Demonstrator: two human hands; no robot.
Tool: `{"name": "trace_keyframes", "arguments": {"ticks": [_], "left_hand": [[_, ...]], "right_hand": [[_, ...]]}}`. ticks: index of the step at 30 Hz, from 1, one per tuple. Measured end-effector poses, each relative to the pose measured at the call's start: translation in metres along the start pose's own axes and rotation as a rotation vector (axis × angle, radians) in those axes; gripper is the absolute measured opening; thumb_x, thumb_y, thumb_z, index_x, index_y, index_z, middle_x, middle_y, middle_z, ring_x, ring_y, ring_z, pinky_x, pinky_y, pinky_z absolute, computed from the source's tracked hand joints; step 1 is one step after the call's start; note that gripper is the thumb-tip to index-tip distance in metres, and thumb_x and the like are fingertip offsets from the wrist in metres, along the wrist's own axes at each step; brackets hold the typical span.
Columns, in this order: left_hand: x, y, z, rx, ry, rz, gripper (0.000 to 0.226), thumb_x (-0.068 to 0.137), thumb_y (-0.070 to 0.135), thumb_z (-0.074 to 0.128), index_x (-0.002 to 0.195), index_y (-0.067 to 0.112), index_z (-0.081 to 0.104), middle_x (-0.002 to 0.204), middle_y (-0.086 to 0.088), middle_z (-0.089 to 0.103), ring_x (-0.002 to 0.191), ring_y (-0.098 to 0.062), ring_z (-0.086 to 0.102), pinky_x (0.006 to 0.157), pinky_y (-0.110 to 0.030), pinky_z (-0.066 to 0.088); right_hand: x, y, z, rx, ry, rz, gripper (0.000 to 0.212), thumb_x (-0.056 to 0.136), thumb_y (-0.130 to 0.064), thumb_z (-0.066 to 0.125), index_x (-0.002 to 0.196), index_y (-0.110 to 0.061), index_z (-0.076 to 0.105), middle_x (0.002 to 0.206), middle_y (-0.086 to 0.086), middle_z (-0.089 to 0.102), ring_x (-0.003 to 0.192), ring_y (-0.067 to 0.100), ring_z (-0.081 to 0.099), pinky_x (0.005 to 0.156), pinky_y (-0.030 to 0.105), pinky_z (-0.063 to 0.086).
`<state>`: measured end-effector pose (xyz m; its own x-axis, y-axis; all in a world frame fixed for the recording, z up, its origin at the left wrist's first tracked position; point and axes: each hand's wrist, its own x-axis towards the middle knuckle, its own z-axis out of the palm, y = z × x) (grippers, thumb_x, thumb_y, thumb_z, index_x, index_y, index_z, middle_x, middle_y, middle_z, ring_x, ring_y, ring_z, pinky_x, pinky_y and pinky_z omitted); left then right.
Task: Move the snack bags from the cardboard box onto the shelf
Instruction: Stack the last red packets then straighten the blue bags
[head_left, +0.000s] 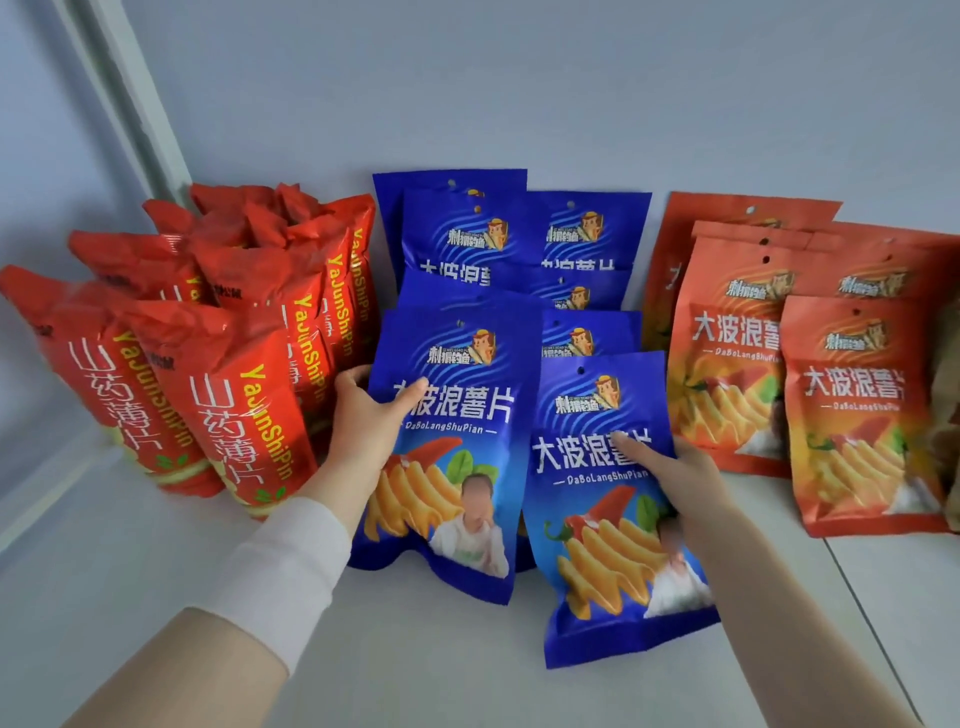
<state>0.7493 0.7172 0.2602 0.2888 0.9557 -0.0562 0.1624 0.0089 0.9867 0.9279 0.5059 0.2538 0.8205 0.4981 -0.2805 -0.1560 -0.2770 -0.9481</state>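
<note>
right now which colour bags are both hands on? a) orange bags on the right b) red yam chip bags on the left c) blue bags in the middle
c: the left hand grips one front blue bag and the right hand holds the other blue bag.

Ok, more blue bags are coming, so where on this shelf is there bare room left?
Bare shelf lies along the front edge, before the red bags and both blue front bags, and right of the right hand below the orange bags. The back rows are packed.
</note>
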Motion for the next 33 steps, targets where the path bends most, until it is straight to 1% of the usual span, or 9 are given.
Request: {"name": "trace_keyframes", "arguments": {"ticks": [4, 8, 11, 13, 17, 20, 26, 31, 33], "left_hand": [[0.003, -0.004, 0.003, -0.033, -0.116, -0.039, 0.027, 0.082, 0.023, 0.071, 0.104, 0.010, 0.064, 0.101, -0.010, 0.070, 0.090, -0.026, 0.067, 0.083, -0.041, 0.054], [0.005, -0.003, 0.004, -0.074, -0.151, -0.047, 0.026, 0.083, 0.023, 0.069, 0.107, 0.013, 0.063, 0.098, -0.005, 0.070, 0.087, -0.021, 0.067, 0.080, -0.039, 0.055], [0.007, 0.000, 0.006, -0.102, -0.155, -0.027, 0.024, 0.085, 0.020, 0.068, 0.108, 0.014, 0.062, 0.095, -0.002, 0.069, 0.083, -0.014, 0.066, 0.071, -0.029, 0.053], [0.010, 0.000, 0.008, -0.079, -0.174, -0.014, 0.024, 0.085, 0.019, 0.067, 0.108, 0.014, 0.062, 0.098, -0.004, 0.069, 0.083, -0.014, 0.065, 0.071, -0.028, 0.052], [0.017, 0.004, 0.011, 0.034, -0.199, -0.010, 0.030, 0.085, 0.025, 0.068, 0.112, 0.013, 0.063, 0.105, -0.007, 0.070, 0.092, -0.022, 0.067, 0.085, -0.042, 0.054], [0.022, 0.007, 0.012, 0.085, -0.228, -0.043, 0.034, 0.084, 0.029, 0.068, 0.114, 0.013, 0.061, 0.105, -0.009, 0.070, 0.093, -0.025, 0.067, 0.089, -0.047, 0.053], [0.025, 0.011, 0.013, 0.058, -0.240, -0.078, 0.036, 0.083, 0.027, 0.070, 0.113, 0.011, 0.059, 0.104, -0.011, 0.069, 0.091, -0.026, 0.067, 0.086, -0.043, 0.054], [0.026, 0.013, 0.015, 0.087, -0.216, -0.052, 0.033, 0.082, 0.028, 0.070, 0.109, 0.013, 0.061, 0.101, -0.009, 0.069, 0.089, -0.025, 0.067, 0.084, -0.043, 0.055], [0.026, 0.016, 0.014, 0.054, -0.219, -0.047, 0.029, 0.083, 0.027, 0.070, 0.107, 0.012, 0.061, 0.102, -0.011, 0.070, 0.089, -0.026, 0.067, 0.084, -0.042, 0.055]], "right_hand": [[0.004, 0.000, 0.006, 0.099, -0.067, 0.070, 0.045, 0.070, -0.023, 0.078, 0.103, 0.001, 0.060, 0.094, 0.017, 0.072, 0.081, 0.033, 0.069, 0.076, 0.045, 0.057], [0.002, 0.004, 0.008, 0.161, -0.009, 0.049, 0.032, 0.075, -0.014, 0.075, 0.100, 0.003, 0.063, 0.085, 0.014, 0.071, 0.059, 0.020, 0.069, 0.048, 0.026, 0.054], [0.004, 0.006, 0.009, 0.203, 0.065, 0.013, 0.031, 0.076, -0.015, 0.075, 0.099, 0.000, 0.061, 0.082, 0.009, 0.070, 0.051, 0.013, 0.067, 0.043, 0.022, 0.051], [0.006, 0.005, 0.010, 0.179, 0.088, -0.018, 0.030, 0.077, -0.017, 0.074, 0.099, -0.003, 0.059, 0.080, 0.006, 0.068, 0.050, 0.011, 0.066, 0.040, 0.019, 0.049], [0.016, -0.002, 0.014, 0.101, 0.052, -0.026, 0.038, 0.073, -0.024, 0.077, 0.101, -0.007, 0.058, 0.095, 0.011, 0.070, 0.075, 0.024, 0.069, 0.058, 0.032, 0.055], [0.024, -0.006, 0.014, 0.008, 0.014, -0.009, 0.048, 0.070, -0.030, 0.078, 0.105, -0.006, 0.056, 0.100, 0.012, 0.069, 0.084, 0.028, 0.069, 0.075, 0.040, 0.056], [0.027, -0.009, 0.013, 0.017, -0.026, -0.006, 0.047, 0.071, -0.028, 0.077, 0.106, -0.003, 0.057, 0.097, 0.013, 0.070, 0.080, 0.026, 0.069, 0.065, 0.033, 0.055], [0.027, -0.004, 0.014, 0.052, 0.002, -0.022, 0.044, 0.071, -0.029, 0.077, 0.103, -0.005, 0.059, 0.095, 0.012, 0.071, 0.081, 0.028, 0.070, 0.073, 0.040, 0.057], [0.025, -0.005, 0.014, 0.065, 0.034, -0.050, 0.038, 0.072, -0.028, 0.077, 0.099, -0.007, 0.059, 0.091, 0.010, 0.071, 0.079, 0.026, 0.070, 0.069, 0.038, 0.057]]}}
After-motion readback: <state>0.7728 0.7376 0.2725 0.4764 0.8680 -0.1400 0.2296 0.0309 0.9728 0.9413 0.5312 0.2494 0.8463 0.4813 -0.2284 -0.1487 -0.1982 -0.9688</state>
